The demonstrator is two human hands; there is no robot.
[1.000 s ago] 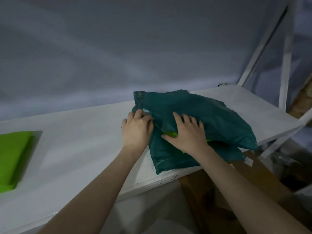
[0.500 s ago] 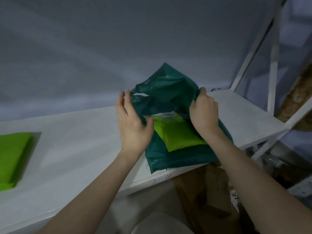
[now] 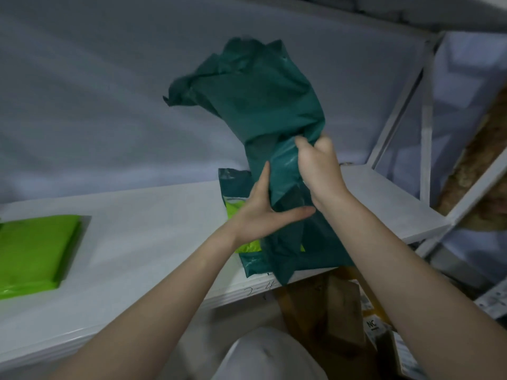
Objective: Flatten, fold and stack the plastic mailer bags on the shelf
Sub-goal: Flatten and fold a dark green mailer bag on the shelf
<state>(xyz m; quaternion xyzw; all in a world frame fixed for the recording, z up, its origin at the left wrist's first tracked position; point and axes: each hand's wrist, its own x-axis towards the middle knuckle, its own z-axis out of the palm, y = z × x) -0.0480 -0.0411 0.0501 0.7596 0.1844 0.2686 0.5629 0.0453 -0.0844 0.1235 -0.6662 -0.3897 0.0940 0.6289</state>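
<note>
Fingers (image 3: 301,145) of the right hand (image 3: 319,171) are curled tightly into the dark green mailer bag (image 3: 263,105), bunching it near its middle, while the left hand (image 3: 263,212) cups the same bag from below and behind with thumb extended across its lower part and fingers reaching up along its side. Held this way, the bag stands raised above the shelf (image 3: 137,229), its upper portion crumpled and flaring toward the back wall, its lower tail hanging down past the shelf's front edge. Beneath it, on the right half of the shelf, lies the remaining pile: another dark green bag (image 3: 233,182) with a bright green bag (image 3: 236,212) resting on it, both loosely laid and not yet folded; how many more lie under them cannot be told, since the raised bag and the forearms cover much of the pile. At the far left of the shelf sits a folded green stack (image 3: 33,250), flat and squared, which appears to be the finished work so far. As a judgement, the task is at an early-to-middle stage: a small stack is complete, the bag in hand has only been lifted and has yet to be flattened, folded and carried to the stack, and at least two further bags wait their turn.
</note>
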